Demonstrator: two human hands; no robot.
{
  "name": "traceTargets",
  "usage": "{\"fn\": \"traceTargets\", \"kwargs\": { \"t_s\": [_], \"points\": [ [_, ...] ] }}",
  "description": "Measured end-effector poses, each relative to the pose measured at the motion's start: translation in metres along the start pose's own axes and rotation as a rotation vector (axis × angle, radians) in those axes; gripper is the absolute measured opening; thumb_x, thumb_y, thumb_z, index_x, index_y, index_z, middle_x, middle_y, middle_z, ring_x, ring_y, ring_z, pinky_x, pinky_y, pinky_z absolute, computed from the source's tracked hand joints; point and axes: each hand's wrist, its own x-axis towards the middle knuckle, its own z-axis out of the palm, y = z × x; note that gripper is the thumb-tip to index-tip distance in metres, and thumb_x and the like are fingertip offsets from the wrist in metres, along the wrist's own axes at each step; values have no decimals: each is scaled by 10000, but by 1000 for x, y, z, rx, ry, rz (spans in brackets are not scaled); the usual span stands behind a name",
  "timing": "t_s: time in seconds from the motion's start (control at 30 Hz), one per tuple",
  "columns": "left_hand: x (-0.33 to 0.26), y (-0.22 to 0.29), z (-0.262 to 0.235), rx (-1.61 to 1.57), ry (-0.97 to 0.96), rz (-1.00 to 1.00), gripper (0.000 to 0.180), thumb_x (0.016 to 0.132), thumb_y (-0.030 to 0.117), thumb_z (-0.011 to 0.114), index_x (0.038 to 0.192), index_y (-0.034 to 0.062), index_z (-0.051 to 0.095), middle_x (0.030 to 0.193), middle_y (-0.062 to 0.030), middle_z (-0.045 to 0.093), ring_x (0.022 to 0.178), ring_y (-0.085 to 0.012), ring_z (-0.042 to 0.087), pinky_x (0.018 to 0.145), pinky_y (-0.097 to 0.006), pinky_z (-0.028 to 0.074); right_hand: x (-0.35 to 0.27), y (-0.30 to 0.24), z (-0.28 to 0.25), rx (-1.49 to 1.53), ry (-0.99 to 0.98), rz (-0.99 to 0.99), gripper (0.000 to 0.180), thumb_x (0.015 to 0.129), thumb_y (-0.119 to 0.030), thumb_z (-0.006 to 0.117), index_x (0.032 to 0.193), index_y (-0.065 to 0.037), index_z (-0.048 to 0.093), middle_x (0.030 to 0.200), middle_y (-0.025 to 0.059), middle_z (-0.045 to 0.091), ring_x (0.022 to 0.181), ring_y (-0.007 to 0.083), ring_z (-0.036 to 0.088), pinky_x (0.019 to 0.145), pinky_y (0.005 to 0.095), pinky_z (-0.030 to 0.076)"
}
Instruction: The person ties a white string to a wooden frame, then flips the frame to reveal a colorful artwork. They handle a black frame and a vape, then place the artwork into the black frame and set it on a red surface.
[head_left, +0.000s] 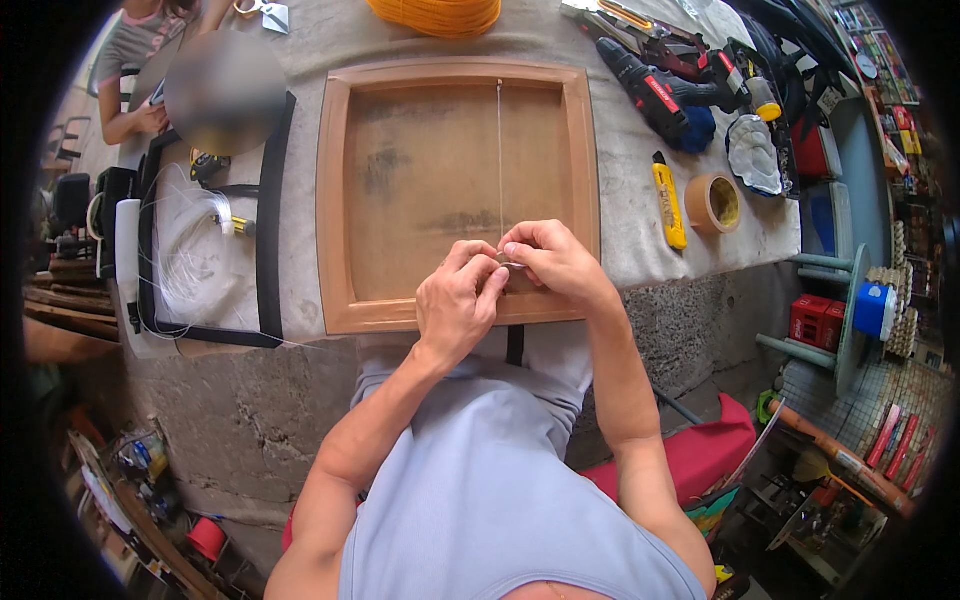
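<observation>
Wooden frame point(335, 200) flat on the surface point(635, 255), thin white cord point(500, 160) down its right side.
Leftmost, clear coiled line point(190, 265) lies within a black frame point(270, 200). My left hand point(455, 300) is nearly closed, fingertips pinching the cord near the wooden frame's lower rail; my right hand point(555, 262) pinches just beside it. I judge the frame stiff, best gripped by its side rails; the cord seems light, limp, perhaps slippery, suiting a fingertip hold. Further right: yellow utility knife point(669, 205), tape roll point(697, 205).

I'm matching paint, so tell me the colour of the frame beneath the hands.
The frame is light orange-brown, showing best in the head view.
</observation>
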Motion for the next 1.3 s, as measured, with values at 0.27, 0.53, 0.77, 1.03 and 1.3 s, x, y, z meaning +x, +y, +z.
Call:
{"fn": "traceTargets", "kwargs": {
  "t_s": [0.27,0.53,0.77,1.03,1.3],
  "points": [
    [0,3,-1,-79,12,-60,150,832,183,666,762,53,641,910,-15,631,586,-200,600,547,-334,453,-8,5,6,406,111,0,187,902,-129,552,930,33,640,671,34,598,559,65,532,499,237,436],
    [1,3,-5,-165,-35,-100,132,830,164,667,771,47,653,920,-16,645,562,-147,592,542,-289,452,-25,12,23,-69,314,-436,121,858,-44,594,953,5,653,825,77,623,623,133,595,544,280,472],
    [-1,1,-6,-199,-45,-122,144,840,149,676,814,7,667,987,-43,595,664,-133,599,609,-275,481,-25,9,28,-282,269,-551,88,866,-34,577,933,10,616,866,143,599,710,313,615,618,366,494],
    [4,5,-2,20,90,-44,163,809,228,709,798,66,694,1041,-50,559,677,-176,605,606,-290,485,-84,2,30,-232,339,-545,48,907,-21,524,888,-5,565,1003,147,572,1059,328,573,896,386,448],
    [0,0,-2,-22,-13,155,96,773,121,698,867,130,714,672,-41,637,607,-189,607,563,-309,476,-74,22,37,684,149,-570,81,980,-63,464,966,-12,526,958,92,591,1035,218,570,1030,380,372]
  ]
}}
